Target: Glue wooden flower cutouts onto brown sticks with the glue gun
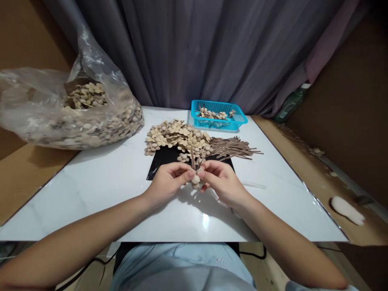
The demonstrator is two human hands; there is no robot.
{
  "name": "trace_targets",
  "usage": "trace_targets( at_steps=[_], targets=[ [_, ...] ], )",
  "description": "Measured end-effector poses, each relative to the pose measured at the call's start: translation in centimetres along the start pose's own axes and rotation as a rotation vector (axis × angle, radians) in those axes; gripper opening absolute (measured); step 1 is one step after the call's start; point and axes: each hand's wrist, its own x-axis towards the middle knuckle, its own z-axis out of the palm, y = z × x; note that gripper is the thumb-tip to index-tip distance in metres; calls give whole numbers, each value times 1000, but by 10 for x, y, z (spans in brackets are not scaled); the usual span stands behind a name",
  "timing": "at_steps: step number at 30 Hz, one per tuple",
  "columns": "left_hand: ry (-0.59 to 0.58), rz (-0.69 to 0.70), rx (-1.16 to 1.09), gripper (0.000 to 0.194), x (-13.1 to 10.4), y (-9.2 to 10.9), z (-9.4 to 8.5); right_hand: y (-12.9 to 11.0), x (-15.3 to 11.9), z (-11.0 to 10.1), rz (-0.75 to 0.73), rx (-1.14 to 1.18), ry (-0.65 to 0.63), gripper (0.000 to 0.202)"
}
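Head camera view: the person's left hand [171, 181] and right hand [223, 181] meet low over the white table [279, 214], thumbs and fingertips pinched closed on opposite sides of a small beige flower piece [196, 180]. A brown patterned strip [193, 159] rises from between the hands, just above the piece; how it joins the piece is hidden by the fingers. Beyond them, a heap of beige flower pieces [177, 136] lies partly on a black sheet [165, 162], with a bundle of brown strips [235, 147] touching or just beside its right edge. Farther back, a blue basket [218, 124] holds more flower pieces and strips. At the left, a clear plastic bag [91, 131] bulges with similar pieces. Behind the table hangs a grey-purple curtain [182, 52], and a green bottle [290, 104] leans at the right.
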Motion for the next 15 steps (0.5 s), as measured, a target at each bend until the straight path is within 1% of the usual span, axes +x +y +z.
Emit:
trace_targets(
  at_steps=[4, 10, 15],
  targets=[
    [41, -13, 3, 22, 0, -1, 2, 2, 0, 0, 27, 21, 34, 20],
    [99, -22, -23, 23, -1, 1, 4, 2, -2, 1, 12, -23, 14, 22],
    [87, -41, -65, 23, -2, 0, 5, 0, -2, 4, -3, -32, 9, 18]
  ],
)
